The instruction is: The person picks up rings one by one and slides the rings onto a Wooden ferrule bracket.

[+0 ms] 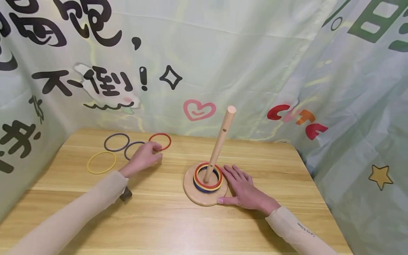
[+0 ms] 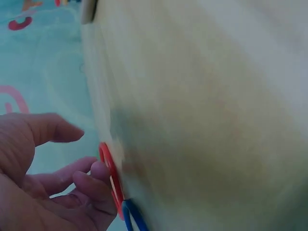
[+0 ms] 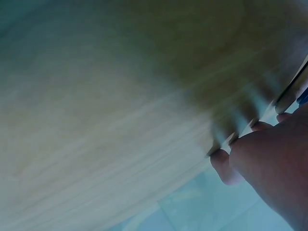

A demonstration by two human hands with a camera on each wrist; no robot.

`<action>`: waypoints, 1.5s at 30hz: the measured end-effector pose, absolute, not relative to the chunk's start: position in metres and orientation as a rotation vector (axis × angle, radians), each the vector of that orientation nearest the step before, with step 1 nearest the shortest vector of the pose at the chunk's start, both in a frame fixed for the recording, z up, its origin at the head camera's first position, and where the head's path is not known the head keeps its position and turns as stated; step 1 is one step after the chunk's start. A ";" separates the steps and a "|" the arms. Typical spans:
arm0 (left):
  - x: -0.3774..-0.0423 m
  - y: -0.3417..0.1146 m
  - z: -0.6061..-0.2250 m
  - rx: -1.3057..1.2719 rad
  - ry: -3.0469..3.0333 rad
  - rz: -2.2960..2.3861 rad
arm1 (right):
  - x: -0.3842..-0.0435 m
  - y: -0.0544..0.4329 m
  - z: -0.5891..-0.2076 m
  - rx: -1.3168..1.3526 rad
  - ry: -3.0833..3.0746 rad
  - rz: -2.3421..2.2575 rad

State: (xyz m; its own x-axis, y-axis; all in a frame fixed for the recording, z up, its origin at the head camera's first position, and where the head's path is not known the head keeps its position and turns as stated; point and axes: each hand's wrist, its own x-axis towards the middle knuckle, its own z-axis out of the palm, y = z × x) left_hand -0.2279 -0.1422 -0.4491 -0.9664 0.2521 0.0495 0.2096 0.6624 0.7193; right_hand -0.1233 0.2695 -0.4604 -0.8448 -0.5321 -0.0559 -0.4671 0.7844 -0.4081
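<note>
In the head view my left hand (image 1: 144,156) hovers at a flat red ring (image 1: 170,141), its forearm reaching over a dark blue ring (image 1: 125,153). The left wrist view shows the thumb apart from loosely bent fingers beside the red ring (image 2: 111,171); whether they touch it I cannot tell. My right hand (image 1: 243,191) rests at the right edge of a round wooden base (image 1: 189,187), thumb on the rim and fingers spread. From this base rises a wooden post (image 1: 220,142). Red, yellow and blue rings (image 1: 208,188) lie stacked around the post's foot.
Another dark blue ring (image 1: 105,143) and a yellow ring (image 1: 88,165) lie on the wooden table (image 1: 165,226), left of my left hand. A small dark block (image 1: 126,195) shows under the left cuff. Printed cloth (image 1: 242,63) hangs behind and along both sides.
</note>
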 end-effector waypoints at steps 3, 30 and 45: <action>-0.237 -0.142 -0.451 0.458 2.845 1.130 | -0.123 0.269 -0.459 -0.786 2.801 -0.578; -0.229 -0.112 -0.450 0.638 2.809 1.165 | -0.122 0.268 -0.457 -0.813 2.810 -0.565; -0.179 -0.106 -0.410 1.039 3.032 1.154 | -0.122 0.269 -0.457 -0.801 2.806 -0.562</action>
State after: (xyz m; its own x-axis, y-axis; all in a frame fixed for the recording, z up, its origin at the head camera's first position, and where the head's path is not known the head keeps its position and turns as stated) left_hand -0.1789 -0.1063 -0.4104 -0.7822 0.4447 0.4363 0.6223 0.5916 0.5126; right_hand -0.1218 0.2687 -0.4573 -0.8414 -0.5373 -0.0582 -0.4735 0.7847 -0.4001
